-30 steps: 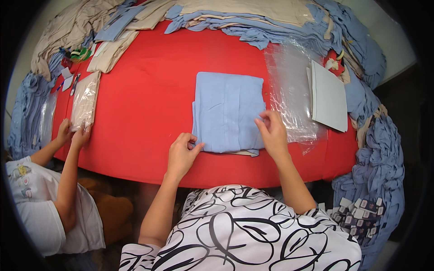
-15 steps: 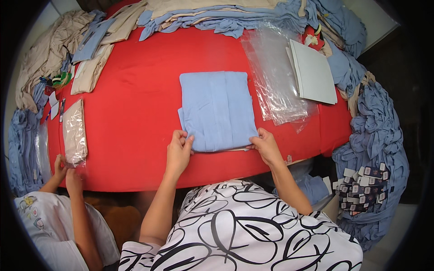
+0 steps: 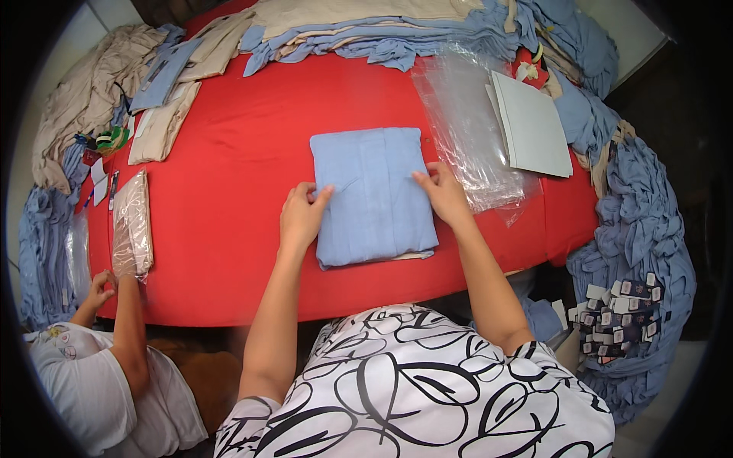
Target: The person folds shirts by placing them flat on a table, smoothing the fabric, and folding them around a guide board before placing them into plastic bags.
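Note:
A folded light-blue garment lies flat in front of me, a strip of pale material showing under its near edge. At its left side, my left hand has the thumb on top of the cloth and the other fingers curled at the edge. My right hand grips the opposite side in the same way, slightly farther up. A small crease runs across the cloth beside my left thumb. Under the garment, the fingertips are partly hidden.
The red-covered table holds clear plastic bags and white boards at right. Blue and beige garments pile along the back. Left, a co-worker's hands are near a bagged beige garment. Tags lie on blue cloth.
Both my hands have moved from the garment's near corners up along its sides, away from me. The garment stays in nearly the same place. At left, the co-worker's hands have shifted near the bagged garment.

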Demonstrator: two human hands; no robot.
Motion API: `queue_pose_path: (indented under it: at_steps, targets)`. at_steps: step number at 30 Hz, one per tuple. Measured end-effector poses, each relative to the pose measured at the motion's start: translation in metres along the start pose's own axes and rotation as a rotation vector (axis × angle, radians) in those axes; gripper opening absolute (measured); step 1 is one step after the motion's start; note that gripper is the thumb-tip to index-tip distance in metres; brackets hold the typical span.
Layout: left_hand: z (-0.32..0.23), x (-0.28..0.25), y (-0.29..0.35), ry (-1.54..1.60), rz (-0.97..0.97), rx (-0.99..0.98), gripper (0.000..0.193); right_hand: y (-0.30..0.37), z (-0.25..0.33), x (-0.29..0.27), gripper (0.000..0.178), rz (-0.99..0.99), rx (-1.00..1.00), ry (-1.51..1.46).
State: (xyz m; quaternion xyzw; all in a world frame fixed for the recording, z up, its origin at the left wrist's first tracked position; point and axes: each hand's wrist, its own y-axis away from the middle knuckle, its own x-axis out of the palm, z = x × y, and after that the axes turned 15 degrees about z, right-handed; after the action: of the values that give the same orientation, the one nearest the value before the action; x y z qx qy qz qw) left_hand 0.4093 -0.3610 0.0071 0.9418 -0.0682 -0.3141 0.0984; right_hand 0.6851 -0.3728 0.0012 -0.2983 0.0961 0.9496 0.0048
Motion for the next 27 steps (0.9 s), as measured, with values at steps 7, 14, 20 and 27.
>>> queue_pose_path:
  at_steps: [7,14,20,27]
  targets:
    - [0.007,-0.002,-0.013,0.708,0.289,0.0,0.034,-0.015,-0.007,0.003,0.034,0.22,-0.112,-0.367]
    - [-0.008,-0.004,0.018,0.213,0.154,-0.017,0.046,0.033,-0.027,0.024,0.049,0.003,-0.145,0.044]
    - [0.012,0.0,0.071,-0.492,0.165,-0.055,0.047,0.091,-0.013,0.011,0.045,0.276,0.279,-0.008]
    - [0.022,0.007,0.079,-0.381,0.097,0.013,0.036,0.111,-0.003,0.021,0.051,0.129,0.074,0.363]
